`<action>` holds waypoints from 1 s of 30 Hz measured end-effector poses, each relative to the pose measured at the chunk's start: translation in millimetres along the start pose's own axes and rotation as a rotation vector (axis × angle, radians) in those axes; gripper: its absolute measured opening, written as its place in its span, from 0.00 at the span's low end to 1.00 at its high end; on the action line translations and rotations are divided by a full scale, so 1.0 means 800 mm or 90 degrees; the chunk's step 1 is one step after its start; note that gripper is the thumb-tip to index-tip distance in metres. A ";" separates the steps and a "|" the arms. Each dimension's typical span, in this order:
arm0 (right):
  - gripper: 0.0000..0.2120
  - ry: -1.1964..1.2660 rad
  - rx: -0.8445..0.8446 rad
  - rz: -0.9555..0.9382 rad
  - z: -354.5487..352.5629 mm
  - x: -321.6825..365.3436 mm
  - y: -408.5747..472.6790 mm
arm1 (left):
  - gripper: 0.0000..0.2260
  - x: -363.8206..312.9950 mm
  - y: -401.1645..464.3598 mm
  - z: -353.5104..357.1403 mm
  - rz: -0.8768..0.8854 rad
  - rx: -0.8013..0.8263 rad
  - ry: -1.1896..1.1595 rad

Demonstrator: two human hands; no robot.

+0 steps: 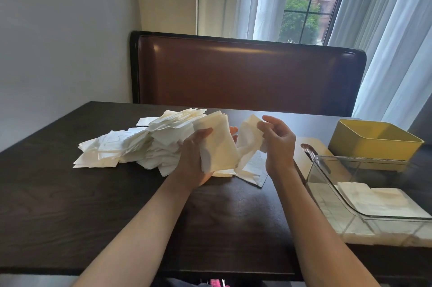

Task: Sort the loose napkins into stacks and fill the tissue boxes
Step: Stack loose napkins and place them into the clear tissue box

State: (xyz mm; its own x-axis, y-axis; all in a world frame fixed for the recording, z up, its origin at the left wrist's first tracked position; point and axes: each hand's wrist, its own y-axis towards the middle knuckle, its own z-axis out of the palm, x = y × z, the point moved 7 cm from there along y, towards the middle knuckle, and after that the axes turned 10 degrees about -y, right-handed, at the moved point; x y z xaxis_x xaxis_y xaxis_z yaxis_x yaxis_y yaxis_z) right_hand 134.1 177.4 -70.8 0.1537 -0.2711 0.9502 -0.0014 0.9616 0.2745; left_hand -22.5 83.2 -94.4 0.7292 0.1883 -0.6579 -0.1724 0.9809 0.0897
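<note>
A big loose pile of white napkins (pixel 131 144) lies on the dark table (pixel 117 212), left of centre. My left hand (pixel 194 158) grips a small stack of napkins (pixel 217 144) upright above the pile's right edge, thumb on its front face. My right hand (pixel 278 141) pinches a single crumpled napkin (pixel 249 137) just right of that stack. A clear plastic tissue box (pixel 332 177) stands at the right with flat napkins (pixel 378 198) inside. Behind it sits a yellow box (pixel 369 146).
A few napkins (pixel 252 171) lie flat on the table under my hands. A light board with a metal utensil (pixel 311 151) lies beside the boxes. A brown leather bench back (pixel 247 76) stands behind the table, with a curtained window beyond.
</note>
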 end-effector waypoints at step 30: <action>0.04 -0.165 0.119 -0.127 0.023 0.014 -0.007 | 0.17 -0.015 -0.005 0.000 0.069 -0.042 0.020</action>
State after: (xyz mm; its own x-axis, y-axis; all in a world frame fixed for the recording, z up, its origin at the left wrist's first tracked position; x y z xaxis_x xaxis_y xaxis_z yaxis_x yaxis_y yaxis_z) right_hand 117.9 167.9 -59.1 -0.0859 -0.4775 0.8744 -0.1809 0.8705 0.4577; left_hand -30.6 77.1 -86.9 0.6835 0.2900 -0.6699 -0.2931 0.9495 0.1121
